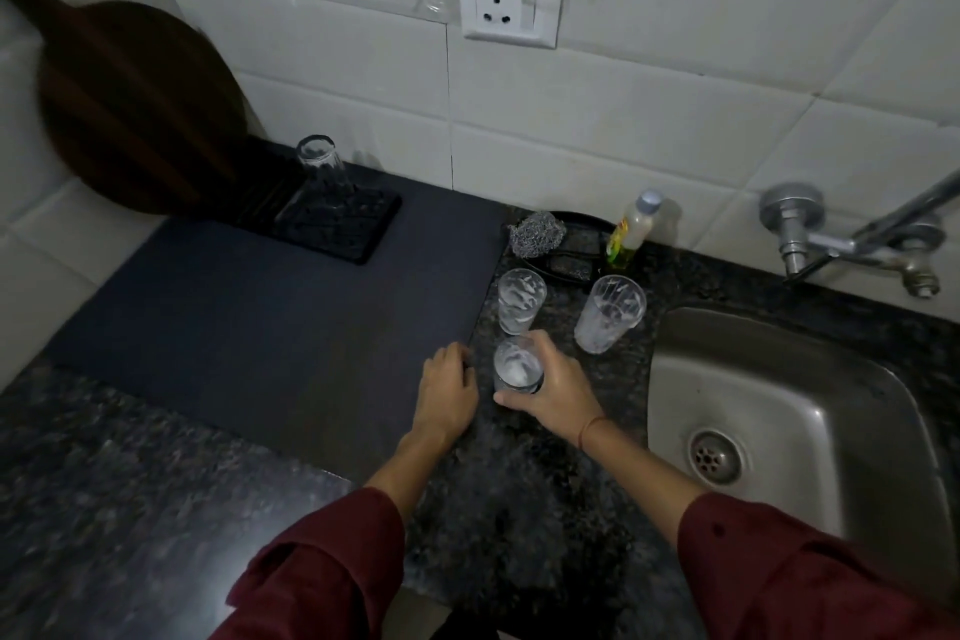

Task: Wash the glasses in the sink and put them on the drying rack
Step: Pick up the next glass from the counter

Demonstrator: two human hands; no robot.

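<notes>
Three soapy glasses stand on the granite counter left of the steel sink. My right hand grips the nearest glass from its right side, thumb in front. Beyond it stand a second glass and a taller third glass. My left hand rests on the edge of the dark mat, fingers curled downward, holding nothing. One clear glass stands upside down on the black drying rack at the back left.
A steel scrubber and a dish soap bottle sit on a black tray behind the glasses. The tap juts from the tiled wall above the sink. A round wooden board leans at the back left.
</notes>
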